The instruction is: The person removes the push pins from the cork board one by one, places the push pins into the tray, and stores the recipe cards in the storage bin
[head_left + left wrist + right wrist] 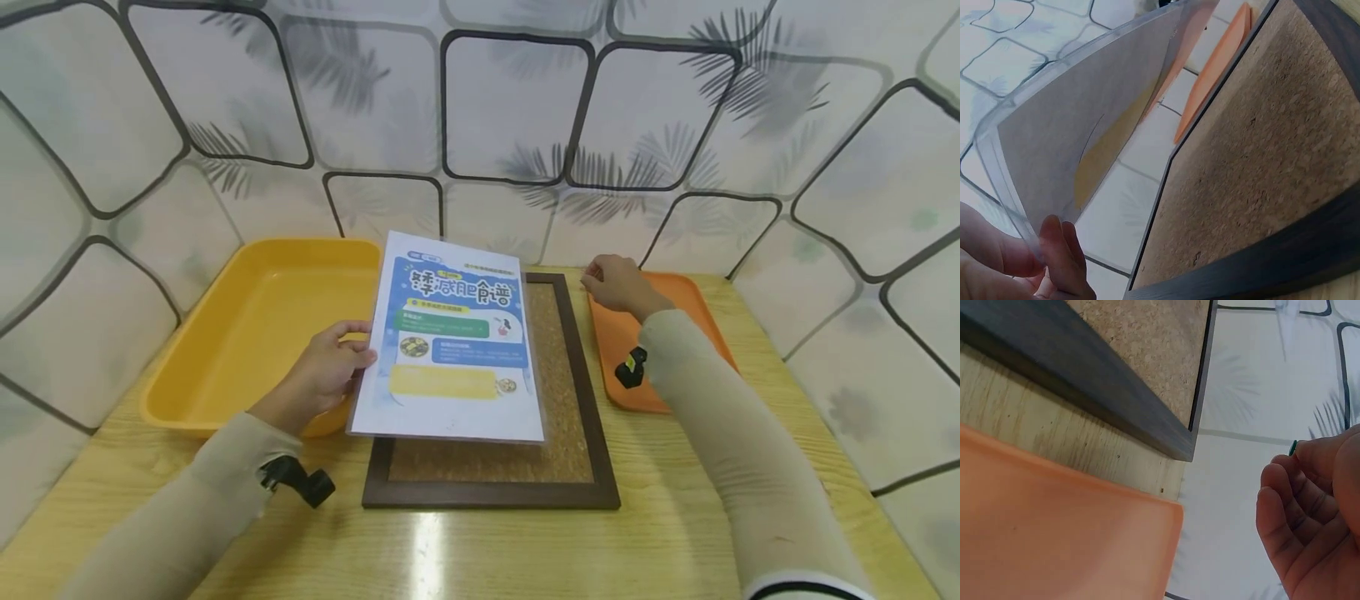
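My left hand point(330, 367) pinches the left edge of a laminated poster point(450, 421), printed in blue, green and yellow. The poster is held tilted above a cork board point(566, 400) with a dark brown frame and covers much of it in the head view. From the left wrist view, its pale back point(1054, 131) and clear plastic border face me, with thumb and fingers at one corner. Over the far left corner of the orange tray is my right hand point(618, 283). Between its thumb and forefinger shows a small green tack-like piece point(1293, 448), mostly hidden.
A deep yellow bin point(255, 333) stands left of the board, partly behind the poster. To the right lies the shallow orange tray point(626, 367). All rest on a light wooden table point(487, 554), with patterned cloth walls point(517, 108) at the back and sides.
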### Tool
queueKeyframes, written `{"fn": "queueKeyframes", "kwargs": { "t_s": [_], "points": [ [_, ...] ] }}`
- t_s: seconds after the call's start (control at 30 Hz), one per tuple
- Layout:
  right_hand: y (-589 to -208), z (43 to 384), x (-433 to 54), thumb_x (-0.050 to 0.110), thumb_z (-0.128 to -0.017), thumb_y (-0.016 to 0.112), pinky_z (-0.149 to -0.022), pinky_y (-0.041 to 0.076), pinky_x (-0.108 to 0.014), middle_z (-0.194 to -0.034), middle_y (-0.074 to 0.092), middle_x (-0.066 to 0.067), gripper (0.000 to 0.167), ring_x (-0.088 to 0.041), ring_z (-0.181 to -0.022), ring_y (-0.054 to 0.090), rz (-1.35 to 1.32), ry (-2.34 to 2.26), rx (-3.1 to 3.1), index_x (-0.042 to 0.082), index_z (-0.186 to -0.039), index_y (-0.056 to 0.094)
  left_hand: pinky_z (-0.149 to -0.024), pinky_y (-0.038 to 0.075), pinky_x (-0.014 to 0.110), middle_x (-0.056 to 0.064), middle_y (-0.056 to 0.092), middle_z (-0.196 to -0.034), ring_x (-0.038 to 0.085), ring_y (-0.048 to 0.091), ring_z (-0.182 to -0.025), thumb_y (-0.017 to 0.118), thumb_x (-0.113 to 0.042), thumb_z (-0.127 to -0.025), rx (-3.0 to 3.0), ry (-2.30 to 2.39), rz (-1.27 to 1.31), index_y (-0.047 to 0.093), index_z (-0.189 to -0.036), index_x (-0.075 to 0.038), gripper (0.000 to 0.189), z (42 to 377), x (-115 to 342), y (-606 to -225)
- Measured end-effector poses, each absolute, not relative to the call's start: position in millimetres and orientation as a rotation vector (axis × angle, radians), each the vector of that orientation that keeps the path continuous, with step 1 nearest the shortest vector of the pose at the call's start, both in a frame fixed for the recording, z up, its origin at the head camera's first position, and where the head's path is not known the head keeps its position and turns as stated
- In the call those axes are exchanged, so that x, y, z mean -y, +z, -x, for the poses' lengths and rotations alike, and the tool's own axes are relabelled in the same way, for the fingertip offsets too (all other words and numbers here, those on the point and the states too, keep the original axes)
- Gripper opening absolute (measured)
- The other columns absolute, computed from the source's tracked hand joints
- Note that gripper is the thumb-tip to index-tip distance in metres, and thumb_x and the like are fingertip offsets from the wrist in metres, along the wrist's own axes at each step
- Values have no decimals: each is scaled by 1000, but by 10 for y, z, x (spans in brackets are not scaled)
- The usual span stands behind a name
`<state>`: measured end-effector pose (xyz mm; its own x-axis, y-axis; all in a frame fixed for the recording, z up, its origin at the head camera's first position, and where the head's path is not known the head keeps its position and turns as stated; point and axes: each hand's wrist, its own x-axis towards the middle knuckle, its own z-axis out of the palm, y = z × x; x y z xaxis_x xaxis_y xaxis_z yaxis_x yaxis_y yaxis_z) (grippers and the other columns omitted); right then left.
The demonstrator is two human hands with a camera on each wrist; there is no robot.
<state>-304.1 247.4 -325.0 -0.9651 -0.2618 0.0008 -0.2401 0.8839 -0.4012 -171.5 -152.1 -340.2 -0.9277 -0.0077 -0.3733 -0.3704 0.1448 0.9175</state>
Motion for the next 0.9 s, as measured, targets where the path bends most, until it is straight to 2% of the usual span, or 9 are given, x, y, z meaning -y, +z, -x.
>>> {"fn": "queueKeyframes", "kwargs": {
  "t_s": [0.17,0.47,0.7,0.9],
  "points": [
    [-3306,3039,-2560,20,-103,46,-71,50,-44,-90,64,-15,27,-26,-77,62,377,-609,-2967,-3,-108,59,-73,50,30,19,49,-130,29,56,-100,46,-5,-102,-2151,1832,384,34,-146,-11,46,1713,1586,-3367],
    [-3380,3036,-2633,19,-102,47,-61,46,-40,-80,62,-12,23,-25,-69,58,348,-628,-2954,1,-96,59,-76,52,32,20,48,-132,30,56,-102,46,-6,-102,-2157,1847,376,33,-146,-11,46,1706,1679,-3355],
    [-3476,2989,-2667,19,-102,48,-62,48,-39,-82,62,-12,25,-24,-71,59,338,-666,-2899,-4,-103,59,-76,52,32,19,47,-130,31,55,-102,45,-7,-102,-2171,1819,421,33,-147,-11,46,1647,1779,-3364],
    [-3461,2977,-2772,18,-102,49,-63,48,-40,-81,62,-12,22,-24,-70,59,292,-685,-2940,-2,-100,59,-76,52,32,20,47,-130,31,55,-102,47,-8,-102,-2194,1847,369,33,-146,-11,46,1694,1808,-3325]
  ]
}}
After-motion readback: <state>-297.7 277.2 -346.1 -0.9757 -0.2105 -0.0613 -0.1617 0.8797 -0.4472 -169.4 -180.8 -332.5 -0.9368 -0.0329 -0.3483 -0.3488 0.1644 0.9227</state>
